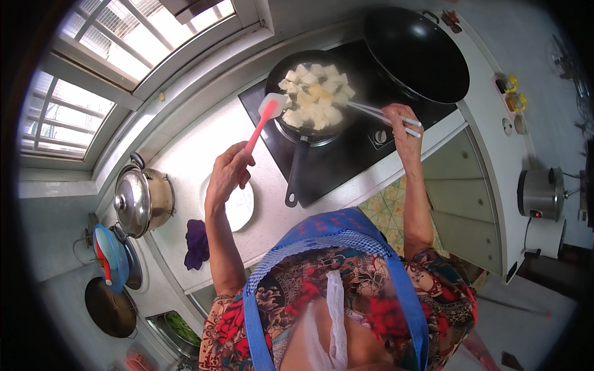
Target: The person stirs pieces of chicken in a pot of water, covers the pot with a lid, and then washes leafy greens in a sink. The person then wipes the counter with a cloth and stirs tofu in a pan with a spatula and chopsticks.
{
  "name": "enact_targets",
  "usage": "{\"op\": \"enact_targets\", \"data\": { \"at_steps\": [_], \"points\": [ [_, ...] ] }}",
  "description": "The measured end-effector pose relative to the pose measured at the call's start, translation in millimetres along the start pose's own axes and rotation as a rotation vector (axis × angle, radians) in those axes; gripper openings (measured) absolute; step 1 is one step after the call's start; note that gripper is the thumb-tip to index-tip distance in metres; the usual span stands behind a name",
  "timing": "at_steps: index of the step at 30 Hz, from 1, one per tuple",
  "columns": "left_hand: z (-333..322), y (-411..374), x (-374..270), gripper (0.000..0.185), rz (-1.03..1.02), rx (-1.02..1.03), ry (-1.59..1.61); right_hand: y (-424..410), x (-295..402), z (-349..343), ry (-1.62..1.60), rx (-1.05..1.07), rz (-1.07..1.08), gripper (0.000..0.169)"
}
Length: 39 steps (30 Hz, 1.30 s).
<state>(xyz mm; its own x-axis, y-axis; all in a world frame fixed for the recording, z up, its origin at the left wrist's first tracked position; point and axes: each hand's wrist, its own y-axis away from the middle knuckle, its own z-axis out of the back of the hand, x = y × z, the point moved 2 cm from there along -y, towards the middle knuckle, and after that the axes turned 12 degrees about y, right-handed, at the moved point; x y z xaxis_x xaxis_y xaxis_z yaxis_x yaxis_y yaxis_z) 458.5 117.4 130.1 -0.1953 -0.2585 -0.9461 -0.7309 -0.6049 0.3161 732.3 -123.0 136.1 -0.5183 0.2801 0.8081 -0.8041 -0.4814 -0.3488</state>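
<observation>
White and pale yellow cubes of food, perhaps tofu, (318, 95) lie in a black frying pan (274, 76) on the hob. My left hand (229, 169) grips the pink handle of a silicone spatula (265, 113), its pale head raised over the pan's left rim. Chopsticks with white ends (380, 116) are held in my right hand (403, 123); their tips reach the cubes at the pan's right side. The pan's black handle (299, 171) points towards me. Light steam hangs over the hob.
A black wok (417, 55) stands on the hob's right side. A white plate (241, 208) lies below my left forearm, near a purple cloth (197, 245). To the left is a lidded steel pot (144, 199). The hob knob (380, 136) sits by my right hand.
</observation>
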Motion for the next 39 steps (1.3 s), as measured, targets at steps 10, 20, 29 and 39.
{"op": "enact_targets", "data": {
  "at_steps": [10,20,29,39],
  "points": [
    [-30,-2,7,0.036,0.095,0.121,-0.065,34,15,-11,0.071,0.120,0.062,0.011],
    [-47,-6,15,0.037,0.110,0.158,-0.100,42,-4,-34,0.083,0.187,0.212,0.011],
    [-48,-7,16,0.037,0.109,0.168,-0.110,40,-8,-27,0.125,0.108,0.145,0.011],
    [-41,-11,15,0.039,0.103,0.146,-0.072,35,-3,-45,0.079,0.142,0.197,0.010]
  ]
}}
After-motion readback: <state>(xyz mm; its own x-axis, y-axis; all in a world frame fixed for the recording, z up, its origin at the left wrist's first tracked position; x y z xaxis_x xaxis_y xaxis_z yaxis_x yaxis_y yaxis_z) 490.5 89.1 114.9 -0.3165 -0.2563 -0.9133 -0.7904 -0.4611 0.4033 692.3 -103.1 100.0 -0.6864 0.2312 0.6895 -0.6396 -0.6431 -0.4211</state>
